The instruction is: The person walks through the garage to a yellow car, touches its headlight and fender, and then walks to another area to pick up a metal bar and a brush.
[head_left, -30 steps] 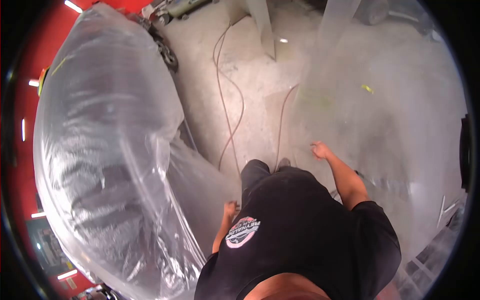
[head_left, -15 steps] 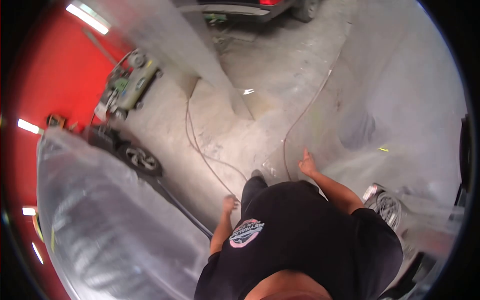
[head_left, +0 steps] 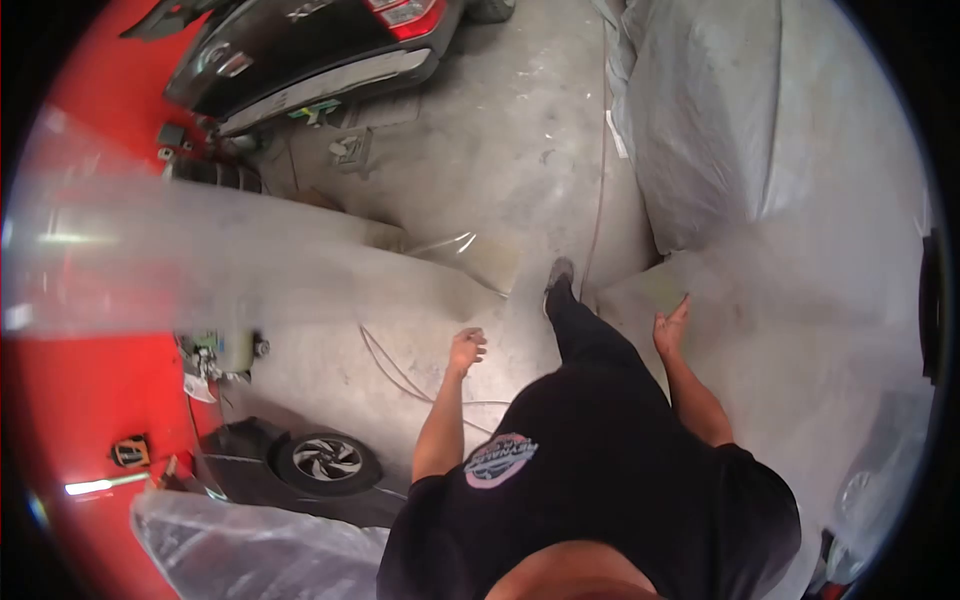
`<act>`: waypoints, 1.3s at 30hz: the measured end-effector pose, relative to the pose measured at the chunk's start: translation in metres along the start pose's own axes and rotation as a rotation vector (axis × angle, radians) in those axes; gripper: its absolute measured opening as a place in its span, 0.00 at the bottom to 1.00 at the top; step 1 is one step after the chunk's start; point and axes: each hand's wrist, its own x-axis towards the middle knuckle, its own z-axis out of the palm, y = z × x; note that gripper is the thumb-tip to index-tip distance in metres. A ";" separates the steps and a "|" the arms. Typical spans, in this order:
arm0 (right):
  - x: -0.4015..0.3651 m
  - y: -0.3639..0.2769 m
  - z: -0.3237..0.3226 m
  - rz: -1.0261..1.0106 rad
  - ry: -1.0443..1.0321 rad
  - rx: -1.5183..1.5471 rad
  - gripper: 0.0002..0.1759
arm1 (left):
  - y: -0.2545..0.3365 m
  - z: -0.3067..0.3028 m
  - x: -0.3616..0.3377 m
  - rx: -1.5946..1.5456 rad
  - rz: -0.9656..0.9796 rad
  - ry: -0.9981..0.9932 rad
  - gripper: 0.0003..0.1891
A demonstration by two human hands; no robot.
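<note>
My left hand (head_left: 467, 351) hangs over the grey concrete floor (head_left: 390, 350), fingers loosely curled and apart, touching nothing. To the right, my right hand (head_left: 673, 325) is at the edge of a translucent plastic sheet (head_left: 740, 300), its fingers apart and one stretched out. Whether the fingers touch the sheet cannot be told. Another sheet of hazy plastic (head_left: 250, 260) hangs across the left side. A thin hose (head_left: 600, 200) runs along the floor past my forward shoe (head_left: 561, 270).
A dark vehicle (head_left: 300, 50) with a red tail light stands at the top left. Lower left are a car wheel (head_left: 325, 460), a green compressor (head_left: 235, 350) and a plastic-covered car (head_left: 250, 550). A grey covered shape (head_left: 700, 120) stands at the upper right.
The view has turned and moved forward, bringing more of the dark vehicle into sight. My left hand has swung forward. My right hand has moved rightward in view, its finger still extended.
</note>
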 end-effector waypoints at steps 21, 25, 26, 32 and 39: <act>0.573 -0.266 0.230 0.406 -0.633 0.301 0.24 | 0.495 -0.025 0.513 0.196 -0.221 -0.097 0.19; 0.715 -0.286 0.227 0.180 -0.604 -0.024 0.21 | 0.668 0.003 0.604 0.297 -0.151 -0.106 0.21; 0.737 -0.298 0.217 0.296 -0.494 0.113 0.20 | 0.710 0.011 0.627 0.322 -0.147 -0.118 0.21; 0.890 -0.297 0.218 0.471 -0.198 0.331 0.20 | 0.976 0.102 0.794 0.574 0.089 -0.308 0.21; 1.138 -0.171 0.315 0.784 -1.384 -0.046 0.14 | 1.160 0.224 0.944 0.411 0.096 -0.321 0.22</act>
